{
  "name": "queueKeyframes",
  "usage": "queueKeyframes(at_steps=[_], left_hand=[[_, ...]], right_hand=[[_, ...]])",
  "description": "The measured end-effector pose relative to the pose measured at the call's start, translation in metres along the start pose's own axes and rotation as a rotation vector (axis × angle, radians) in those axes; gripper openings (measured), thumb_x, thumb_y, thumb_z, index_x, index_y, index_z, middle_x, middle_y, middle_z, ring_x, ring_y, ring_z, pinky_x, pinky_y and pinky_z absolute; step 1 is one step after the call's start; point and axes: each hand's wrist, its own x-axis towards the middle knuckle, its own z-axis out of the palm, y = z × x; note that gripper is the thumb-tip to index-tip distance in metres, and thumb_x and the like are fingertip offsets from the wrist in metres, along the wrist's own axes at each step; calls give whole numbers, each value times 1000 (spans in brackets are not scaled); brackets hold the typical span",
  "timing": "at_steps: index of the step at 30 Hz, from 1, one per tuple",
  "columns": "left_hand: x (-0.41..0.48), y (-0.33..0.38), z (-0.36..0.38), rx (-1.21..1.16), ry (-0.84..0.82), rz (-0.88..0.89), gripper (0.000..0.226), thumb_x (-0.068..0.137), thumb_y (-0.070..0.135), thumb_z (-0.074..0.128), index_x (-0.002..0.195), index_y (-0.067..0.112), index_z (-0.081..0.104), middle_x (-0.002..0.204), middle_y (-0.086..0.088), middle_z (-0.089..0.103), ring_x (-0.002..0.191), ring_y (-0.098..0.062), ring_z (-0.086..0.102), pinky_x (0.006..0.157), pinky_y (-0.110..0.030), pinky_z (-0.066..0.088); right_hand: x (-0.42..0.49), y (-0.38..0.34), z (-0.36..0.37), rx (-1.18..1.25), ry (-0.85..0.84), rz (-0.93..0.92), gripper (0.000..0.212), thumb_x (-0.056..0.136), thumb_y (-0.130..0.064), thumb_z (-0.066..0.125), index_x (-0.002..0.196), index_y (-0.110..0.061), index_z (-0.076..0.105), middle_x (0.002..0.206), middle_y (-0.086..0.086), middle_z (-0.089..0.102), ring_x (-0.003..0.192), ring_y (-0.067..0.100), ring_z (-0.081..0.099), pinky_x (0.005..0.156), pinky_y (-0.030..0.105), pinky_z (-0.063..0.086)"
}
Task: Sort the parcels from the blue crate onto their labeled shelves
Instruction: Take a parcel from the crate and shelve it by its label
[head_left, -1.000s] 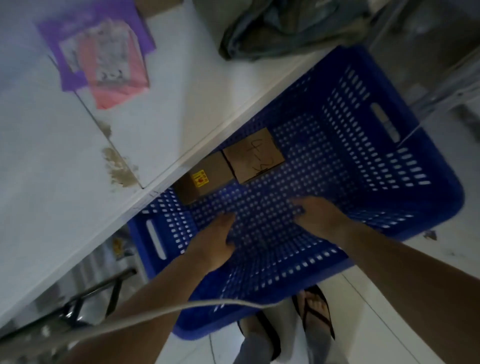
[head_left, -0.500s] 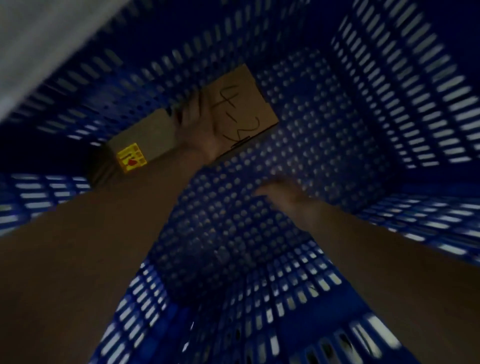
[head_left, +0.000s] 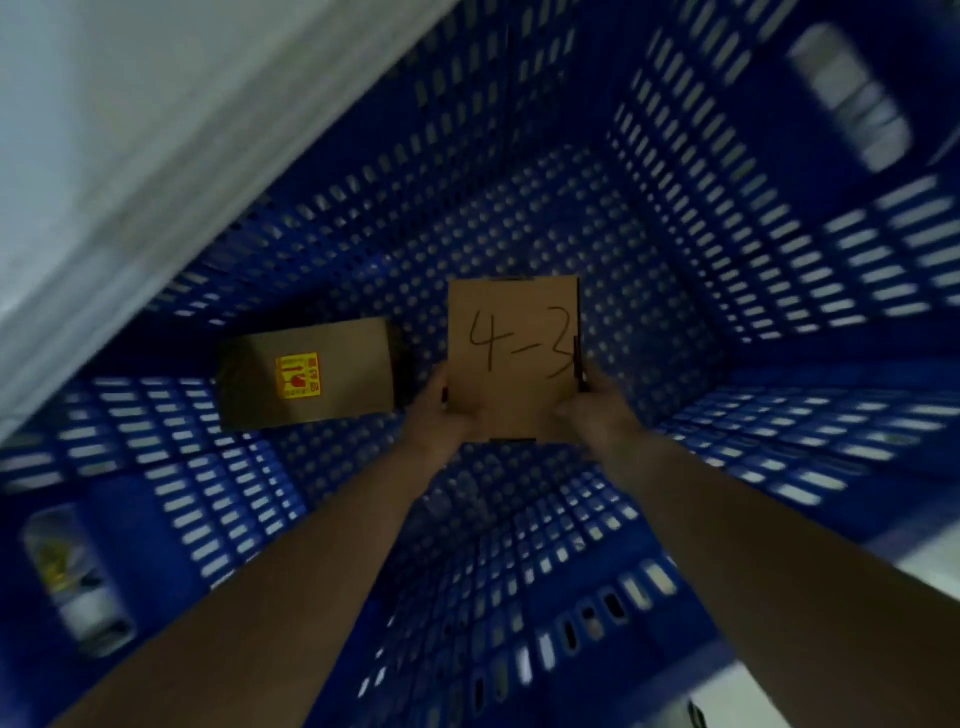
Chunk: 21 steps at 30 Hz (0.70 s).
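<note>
Inside blue crate (head_left: 675, 291) | left hand (head_left: 441, 415) and right hand (head_left: 592, 410) grasp opposite edges of cardboard parcel (head_left: 511, 358) marked 4-3 | I judge it light, stiff; edges suit gripping.

The inside of a blue crate (head_left: 779, 260) fills most of the frame, its walls and floor pierced with slots. At the centre, a flat brown cardboard parcel (head_left: 511, 358) with "4-3" handwritten on it faces the camera. The left hand (head_left: 439, 421) grips its lower left edge and the right hand (head_left: 597, 410) grips its lower right edge. Just left of it, apart from it, a second brown parcel (head_left: 332, 374) bearing a yellow sticker (head_left: 297, 375) lies on the crate floor. A white surface (head_left: 104, 130) covers the upper left corner
</note>
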Motion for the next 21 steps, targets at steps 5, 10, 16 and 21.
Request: queueKeyframes(at_steps=[5, 10, 16, 21], left_hand=[[-84, 46, -1, 56, -1, 57, 83, 80, 7, 71, 146, 15, 21, 142, -4, 40, 128, -25, 44, 104, -47, 42], [-192, 102, -6, 59, 26, 146, 61, 83, 6, 67, 135, 11, 37, 128, -6, 55, 116, -22, 55, 93, -31, 51], [-328, 175, -7, 47, 56, 282, 51, 89, 18, 62, 125, 43, 36, 99, 20, 60, 90, -1, 61, 64, -11, 51], [-447, 233, -14, 81, 40, 338, 71, 88, 16, 63, 144, 31, 23, 122, 3, 60, 101, -5, 62, 82, -32, 57]], right_hand=[[-81, -27, -38, 11, -37, -74, 71, 93, 11, 33, 148, -34, 26, 146, -1, 42, 131, 27, 42, 109, 49, 38], [-181, -60, -75, -46, -72, -217, 61, 92, 6, 45, 143, -28, 41, 132, -2, 56, 124, 27, 51, 103, 52, 43], [-324, -125, -120, -203, -121, -400, 65, 85, -8, 63, 140, -32, 39, 119, -14, 58, 114, 13, 55, 100, 39, 47], [-452, -174, -167, -316, -205, -489, 69, 84, -2, 61, 137, -37, 33, 100, -10, 61, 87, 10, 59, 72, 22, 50]])
